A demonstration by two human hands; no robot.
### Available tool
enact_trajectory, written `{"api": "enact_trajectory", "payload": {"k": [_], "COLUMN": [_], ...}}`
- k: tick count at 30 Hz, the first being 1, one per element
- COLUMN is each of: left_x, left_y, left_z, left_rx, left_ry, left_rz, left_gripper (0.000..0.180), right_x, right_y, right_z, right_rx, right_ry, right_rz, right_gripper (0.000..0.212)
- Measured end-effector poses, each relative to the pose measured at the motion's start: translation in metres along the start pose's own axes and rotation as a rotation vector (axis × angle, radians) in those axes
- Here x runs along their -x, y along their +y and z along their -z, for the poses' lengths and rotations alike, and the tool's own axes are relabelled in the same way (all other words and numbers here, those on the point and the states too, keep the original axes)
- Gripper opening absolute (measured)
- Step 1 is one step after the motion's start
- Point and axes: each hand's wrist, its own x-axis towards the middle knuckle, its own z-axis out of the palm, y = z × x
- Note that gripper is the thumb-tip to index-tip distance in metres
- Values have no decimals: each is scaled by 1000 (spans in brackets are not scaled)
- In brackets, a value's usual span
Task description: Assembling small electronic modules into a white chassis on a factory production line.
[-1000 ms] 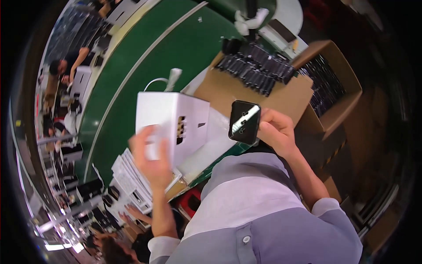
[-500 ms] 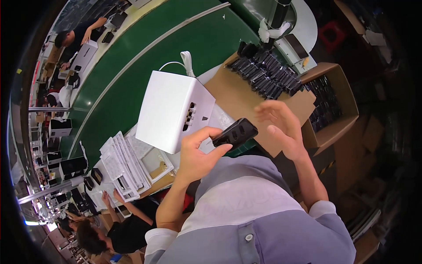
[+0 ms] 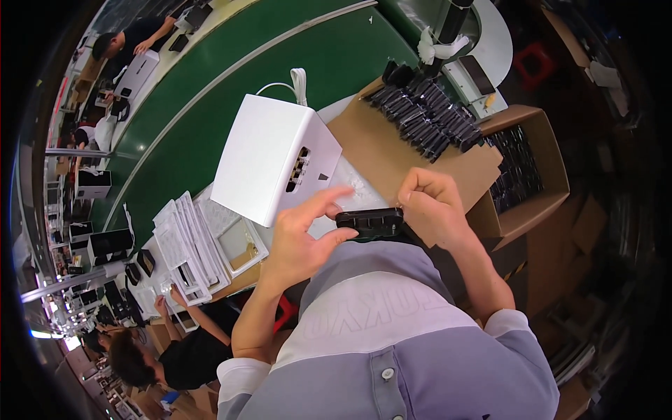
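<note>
Head view, one moment logged. Change since the earlier frames: a second ago my left hand (image 3: 297, 241) was up on the white box (image 3: 269, 161) and my right hand (image 3: 430, 210) alone held the small black device (image 3: 369, 222) upright; half a second ago the left took the device while the right hovered open above it. Now the device lies level, close in front of my chest, carried between both hands, and the white box stands free. My reading: the box has been set down and the work has passed to the device itself. Left hand: thumb and lower fingers pinch the device's left end, index finger stretched out above it, so partly spread. Right hand: curled nearly to a fist, fingertips closed on the device's right end. Whether anything else is pinched in the right hand I cannot tell. Just beyond the device, to the left, sits the white box with a row of ports facing me and a white cable (image 3: 297, 80) at its far edge. Beyond the device, to the right, an open cardboard box (image 3: 521, 210) holds rows of black parts (image 3: 427, 119). Left of the device, white trays (image 3: 185, 245) are stacked. Farther off runs the green conveyor belt (image 3: 280, 63), with another person (image 3: 133, 35) working at its far end.
</note>
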Motion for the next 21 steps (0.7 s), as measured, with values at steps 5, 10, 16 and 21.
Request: {"api": "enact_trajectory", "payload": {"k": [5,10,16,21], "left_x": [5,2,12,11], "left_y": [0,-18,-25,-22], "left_z": [-1,9,10,3], "left_rx": [50,-174,90,283], "left_ry": [66,-123,-73,0], "left_rz": [17,-410,-36,45], "left_gripper": [45,44,57,69], "right_x": [-1,-2,8,22], "right_y": [24,31,21,13], "right_z": [-5,-2,-7,-20], "right_rx": [-247,-347,-283,-100], "right_ry": [74,-50,3,17], "right_rz": [-114,-308,-184,-25], "right_gripper": [14,14,14,17]}}
